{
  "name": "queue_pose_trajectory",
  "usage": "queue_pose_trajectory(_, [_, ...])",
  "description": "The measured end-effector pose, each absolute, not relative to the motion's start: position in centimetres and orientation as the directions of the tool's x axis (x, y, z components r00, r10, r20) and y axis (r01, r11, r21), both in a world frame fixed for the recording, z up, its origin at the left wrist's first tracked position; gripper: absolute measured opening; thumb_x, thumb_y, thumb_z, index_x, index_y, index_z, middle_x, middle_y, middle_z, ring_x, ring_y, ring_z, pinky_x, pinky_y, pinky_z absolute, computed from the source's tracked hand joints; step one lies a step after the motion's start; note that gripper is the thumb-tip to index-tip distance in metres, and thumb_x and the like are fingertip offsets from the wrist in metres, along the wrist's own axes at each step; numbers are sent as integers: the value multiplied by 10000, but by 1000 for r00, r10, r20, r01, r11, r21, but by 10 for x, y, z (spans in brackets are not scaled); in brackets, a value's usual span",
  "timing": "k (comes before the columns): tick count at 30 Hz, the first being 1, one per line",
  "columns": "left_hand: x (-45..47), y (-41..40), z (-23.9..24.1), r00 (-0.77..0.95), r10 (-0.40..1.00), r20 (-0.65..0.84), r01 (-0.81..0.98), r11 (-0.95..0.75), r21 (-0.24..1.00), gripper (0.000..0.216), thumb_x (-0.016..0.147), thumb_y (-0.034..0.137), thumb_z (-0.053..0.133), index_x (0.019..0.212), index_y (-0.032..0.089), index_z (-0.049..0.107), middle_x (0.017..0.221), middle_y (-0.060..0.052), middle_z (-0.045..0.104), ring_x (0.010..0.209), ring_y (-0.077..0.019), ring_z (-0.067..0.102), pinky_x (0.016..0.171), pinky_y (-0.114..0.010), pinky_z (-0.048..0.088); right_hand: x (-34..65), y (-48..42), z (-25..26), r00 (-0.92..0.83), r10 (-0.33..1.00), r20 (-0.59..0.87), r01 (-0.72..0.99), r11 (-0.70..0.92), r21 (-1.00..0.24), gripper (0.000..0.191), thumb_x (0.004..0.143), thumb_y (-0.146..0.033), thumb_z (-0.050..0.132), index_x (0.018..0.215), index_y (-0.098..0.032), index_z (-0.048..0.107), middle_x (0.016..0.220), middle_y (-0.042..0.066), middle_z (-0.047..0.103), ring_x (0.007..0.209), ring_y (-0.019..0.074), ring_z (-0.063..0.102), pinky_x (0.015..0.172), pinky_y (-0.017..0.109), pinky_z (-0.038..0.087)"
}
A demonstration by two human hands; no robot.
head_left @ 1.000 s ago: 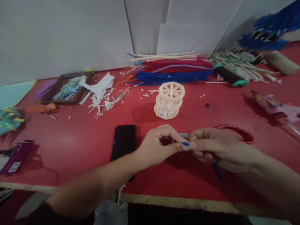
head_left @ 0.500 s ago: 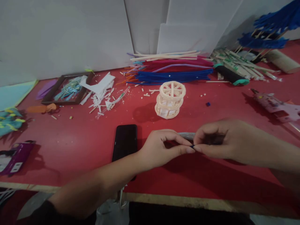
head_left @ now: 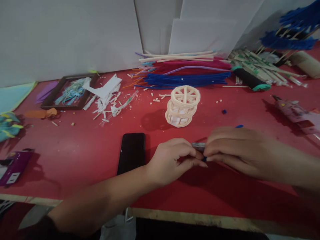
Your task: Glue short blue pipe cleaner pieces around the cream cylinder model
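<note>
Tray (head_left: 63, 107): scraps (head_left: 71, 93) (hands (head_left: 170, 161): blue piece (head_left: 204, 159), perhaps)

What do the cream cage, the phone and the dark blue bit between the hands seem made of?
Cage: matte, perhaps wood or pipe cleaner, from its thin pale rods. Phone: probably glass front, smooth, black, glinting edge. Blue bit: mostly hidden; material unclear.

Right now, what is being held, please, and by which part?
A dark-blue piece, pinched between the left hand and right hand; which part cannot be told.
</note>
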State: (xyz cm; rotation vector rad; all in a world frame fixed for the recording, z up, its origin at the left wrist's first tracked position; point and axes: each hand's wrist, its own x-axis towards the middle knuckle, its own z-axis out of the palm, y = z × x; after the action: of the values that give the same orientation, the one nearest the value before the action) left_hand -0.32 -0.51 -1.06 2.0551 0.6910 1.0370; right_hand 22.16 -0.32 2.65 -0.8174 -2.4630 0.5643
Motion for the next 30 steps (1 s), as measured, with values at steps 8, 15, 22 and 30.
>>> queue_pose_trajectory(8, [-2,-5,-6,525,748,406,136,-545,827,89,857,192,735,781,151,715,765,-50,753,692,-114,693,669,-197,552,223,-2,26,-705,612,359,424,769,-479,208,1008,-238,471,924,-279,657,821,2,708,709,153,665,634,298,527])
queue_pose_trajectory(15, [2,-1,-1,406,898,171,150,-251,956,168,837,267,715,707,165,682,693,-30,704,645,-112,623,611,-214,488,221,-2,22,-688,578,439,507,816,-279,243,1024,-217,406,1027,-285,639,905,11,739,805,193,663,773,368,502])
queue_pose_trajectory(22, [3,-1,-3,406,906,119,149,-194,970,190,853,299,657,709,175,645,691,-22,683,659,-119,609,629,-235,482,215,0,23,-727,528,439,520,841,-151,176,1008,-193,438,970,-243,603,849,24,716,746,192,616,737,368,479])
queue_pose_trajectory(30, [1,-1,-2,423,876,232,193,-337,922,141,867,255,696,751,174,688,744,-29,723,708,-123,657,637,-210,508,213,-1,26,-667,603,439,511,798,-320,111,985,-210,489,937,-238,585,833,33,690,721,162,645,641,287,497])
